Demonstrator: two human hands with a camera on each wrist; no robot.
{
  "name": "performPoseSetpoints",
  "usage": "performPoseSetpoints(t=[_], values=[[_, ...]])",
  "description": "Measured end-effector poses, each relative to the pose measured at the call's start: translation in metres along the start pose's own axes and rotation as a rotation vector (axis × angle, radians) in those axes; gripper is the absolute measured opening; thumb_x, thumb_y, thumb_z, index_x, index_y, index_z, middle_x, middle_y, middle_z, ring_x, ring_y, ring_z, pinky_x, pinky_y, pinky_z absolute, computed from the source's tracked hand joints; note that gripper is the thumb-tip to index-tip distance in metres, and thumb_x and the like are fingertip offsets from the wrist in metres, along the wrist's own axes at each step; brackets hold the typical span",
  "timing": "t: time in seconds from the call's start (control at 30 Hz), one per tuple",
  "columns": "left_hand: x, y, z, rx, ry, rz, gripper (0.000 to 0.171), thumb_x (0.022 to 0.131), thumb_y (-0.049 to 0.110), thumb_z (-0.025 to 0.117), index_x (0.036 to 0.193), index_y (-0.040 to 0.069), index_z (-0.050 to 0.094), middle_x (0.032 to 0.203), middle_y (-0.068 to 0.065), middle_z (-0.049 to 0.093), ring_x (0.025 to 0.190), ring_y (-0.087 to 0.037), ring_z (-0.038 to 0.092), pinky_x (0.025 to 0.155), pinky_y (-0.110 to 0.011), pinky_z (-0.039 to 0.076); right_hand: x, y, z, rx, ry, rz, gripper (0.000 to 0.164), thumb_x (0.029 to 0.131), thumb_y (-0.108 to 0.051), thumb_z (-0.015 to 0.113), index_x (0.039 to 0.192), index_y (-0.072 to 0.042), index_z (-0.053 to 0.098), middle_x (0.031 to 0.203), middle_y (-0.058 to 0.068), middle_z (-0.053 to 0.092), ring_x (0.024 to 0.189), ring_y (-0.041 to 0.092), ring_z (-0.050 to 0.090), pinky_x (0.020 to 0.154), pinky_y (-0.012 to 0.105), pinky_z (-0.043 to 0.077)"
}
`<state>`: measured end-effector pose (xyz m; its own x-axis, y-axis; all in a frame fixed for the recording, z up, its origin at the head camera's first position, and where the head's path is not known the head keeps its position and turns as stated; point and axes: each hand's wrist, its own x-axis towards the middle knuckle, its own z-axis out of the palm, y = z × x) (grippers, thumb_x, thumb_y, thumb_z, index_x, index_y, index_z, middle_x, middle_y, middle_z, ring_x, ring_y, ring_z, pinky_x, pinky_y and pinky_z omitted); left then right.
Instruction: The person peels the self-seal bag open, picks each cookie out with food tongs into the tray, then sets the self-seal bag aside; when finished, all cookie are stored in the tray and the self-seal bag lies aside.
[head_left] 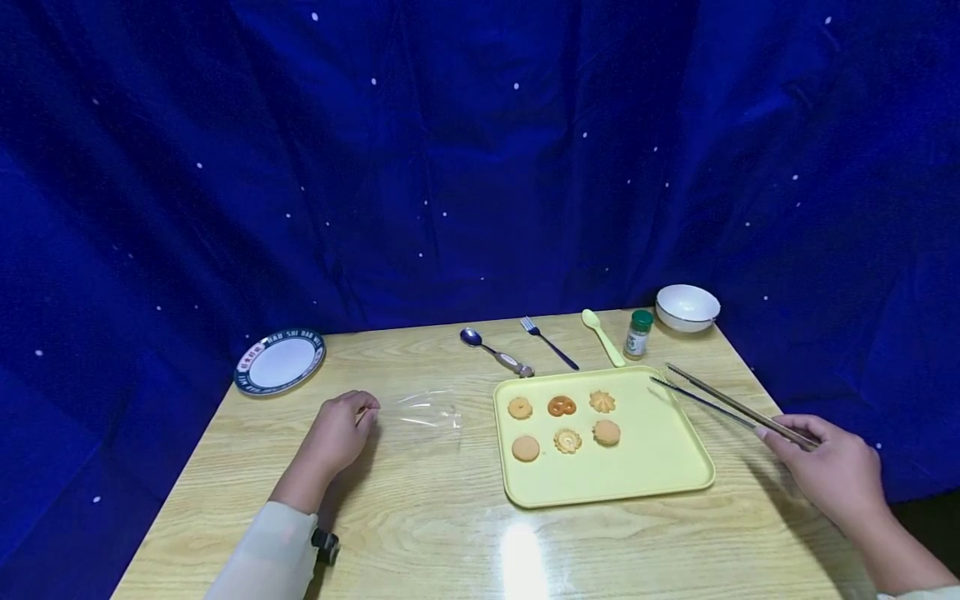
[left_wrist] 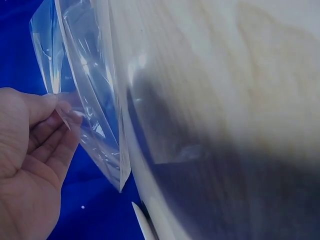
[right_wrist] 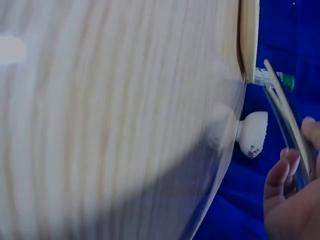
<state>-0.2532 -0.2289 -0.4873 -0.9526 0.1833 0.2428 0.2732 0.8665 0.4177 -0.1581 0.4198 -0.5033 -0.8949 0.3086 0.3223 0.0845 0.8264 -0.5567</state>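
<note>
My left hand lies on the wooden table and pinches the edge of a clear plastic bag; the left wrist view shows the bag held between thumb and fingers. My right hand grips long metal tongs at the table's right edge, tips reaching over the corner of a yellow tray. Several cookies lie on the tray. The tongs show in the right wrist view beside my fingers.
A blue-rimmed plate sits at the far left. Along the back lie a spoon, a fork, a yellow-green spoon, a green-capped shaker and a white bowl. Blue cloth hangs behind.
</note>
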Motion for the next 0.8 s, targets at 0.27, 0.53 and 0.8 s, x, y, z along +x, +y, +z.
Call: performPoseSetpoints(t=[0.27, 0.53, 0.8], values=[[0.011, 0.006, 0.003, 0.03, 0.008, 0.064, 0.008, 0.1, 0.009, 0.065, 0.102, 0.006, 0.072, 0.105, -0.009, 0.073, 0.099, -0.026, 0.07, 0.085, -0.045, 0.058, 0.003, 0.001, 0.01, -0.041, 0.018, 0.071, 0.048, 0.094, -0.045, 0.07, 0.113, -0.001, 0.073, 0.107, 0.025, 0.074, 0.102, 0.054, 0.062, 0.081, 0.055, 0.034], [0.012, 0.007, 0.007, 0.038, 0.004, 0.073, 0.008, 0.099, 0.008, 0.065, 0.101, 0.005, 0.072, 0.102, -0.009, 0.073, 0.095, -0.024, 0.069, 0.082, -0.042, 0.057, 0.008, 0.004, 0.01, -0.156, -0.083, 0.083, 0.053, 0.097, -0.048, 0.063, 0.114, 0.002, 0.069, 0.114, 0.03, 0.07, 0.099, 0.057, 0.06, 0.071, 0.053, 0.041], [0.014, 0.007, 0.012, 0.044, -0.03, 0.069, 0.009, 0.1, 0.009, 0.065, 0.103, 0.006, 0.073, 0.104, -0.008, 0.073, 0.1, -0.025, 0.07, 0.086, -0.043, 0.057, 0.01, 0.002, 0.007, -0.24, -0.224, 0.116, 0.063, 0.092, -0.063, 0.064, 0.11, -0.003, 0.072, 0.114, 0.031, 0.069, 0.092, 0.058, 0.061, 0.059, 0.049, 0.041]])
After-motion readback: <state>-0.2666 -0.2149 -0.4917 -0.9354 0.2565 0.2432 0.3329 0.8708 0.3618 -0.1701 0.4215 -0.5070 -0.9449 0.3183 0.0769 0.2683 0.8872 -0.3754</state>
